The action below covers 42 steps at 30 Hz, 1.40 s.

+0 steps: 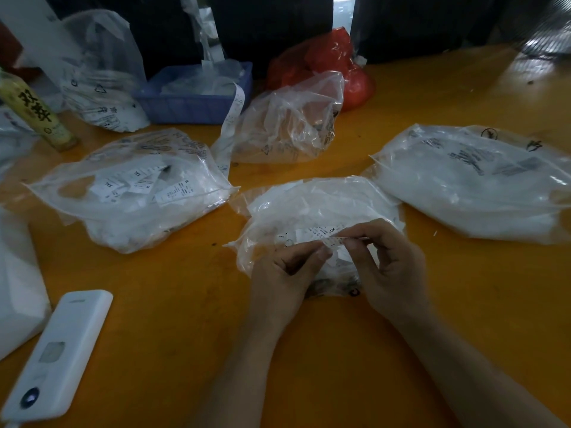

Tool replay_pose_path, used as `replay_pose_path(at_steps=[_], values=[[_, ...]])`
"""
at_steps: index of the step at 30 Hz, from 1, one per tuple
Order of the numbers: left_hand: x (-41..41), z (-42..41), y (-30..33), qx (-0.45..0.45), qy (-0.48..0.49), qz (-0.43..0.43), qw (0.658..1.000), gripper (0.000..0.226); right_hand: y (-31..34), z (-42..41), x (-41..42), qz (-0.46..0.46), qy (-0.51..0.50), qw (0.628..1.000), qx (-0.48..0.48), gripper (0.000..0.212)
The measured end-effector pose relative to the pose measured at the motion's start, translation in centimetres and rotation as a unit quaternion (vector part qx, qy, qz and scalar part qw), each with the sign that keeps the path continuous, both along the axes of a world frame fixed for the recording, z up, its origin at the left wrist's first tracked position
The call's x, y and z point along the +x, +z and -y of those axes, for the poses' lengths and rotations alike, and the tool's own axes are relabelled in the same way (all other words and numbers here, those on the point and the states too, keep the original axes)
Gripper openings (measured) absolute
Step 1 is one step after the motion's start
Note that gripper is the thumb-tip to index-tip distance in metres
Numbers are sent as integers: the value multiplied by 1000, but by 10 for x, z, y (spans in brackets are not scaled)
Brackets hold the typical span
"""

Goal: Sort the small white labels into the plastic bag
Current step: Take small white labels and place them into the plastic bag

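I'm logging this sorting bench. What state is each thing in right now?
Left hand: pinching the label strip.
Right hand: pinching the label strip.
Label strip: held over the near bag.
Near bag: lying flat, holding labels.
Left bag: lying, labels inside.
Blue basket: upright, holding plastic.

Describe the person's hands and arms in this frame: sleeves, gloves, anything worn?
Both arms are bare right to the frame's bottom edge; no sleeves in view. The left hand and right hand wear no gloves. No rings, watch, wristband or markings visible, though the lighting is dim.
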<state>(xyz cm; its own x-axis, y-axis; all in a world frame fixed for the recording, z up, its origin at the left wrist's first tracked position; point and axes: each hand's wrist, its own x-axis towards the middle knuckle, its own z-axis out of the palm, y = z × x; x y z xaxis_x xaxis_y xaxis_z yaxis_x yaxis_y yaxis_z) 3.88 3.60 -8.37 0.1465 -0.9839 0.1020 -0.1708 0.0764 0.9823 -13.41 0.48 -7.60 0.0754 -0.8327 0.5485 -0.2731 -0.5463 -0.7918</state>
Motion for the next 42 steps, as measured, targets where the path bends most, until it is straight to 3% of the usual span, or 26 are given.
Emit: replay_pose_path(at_steps=[15,24,27,36,42], values=[[1,-3,5,14,-21,-57,998,16,1,2,1,-40,-1,999,26,11],[-4,-7,8,35,-21,-95,995,32,2,4,0,-104,9,994,-14,18],[-4,-7,8,31,-8,-80,996,32,2,2,2,-86,-9,996,8,24],[-3,-7,11,17,-7,-52,998,19,1,4,-1,-77,-18,997,15,12],[-4,-8,15,3,-14,-54,998,18,3,4,1,-102,29,994,0,24]])
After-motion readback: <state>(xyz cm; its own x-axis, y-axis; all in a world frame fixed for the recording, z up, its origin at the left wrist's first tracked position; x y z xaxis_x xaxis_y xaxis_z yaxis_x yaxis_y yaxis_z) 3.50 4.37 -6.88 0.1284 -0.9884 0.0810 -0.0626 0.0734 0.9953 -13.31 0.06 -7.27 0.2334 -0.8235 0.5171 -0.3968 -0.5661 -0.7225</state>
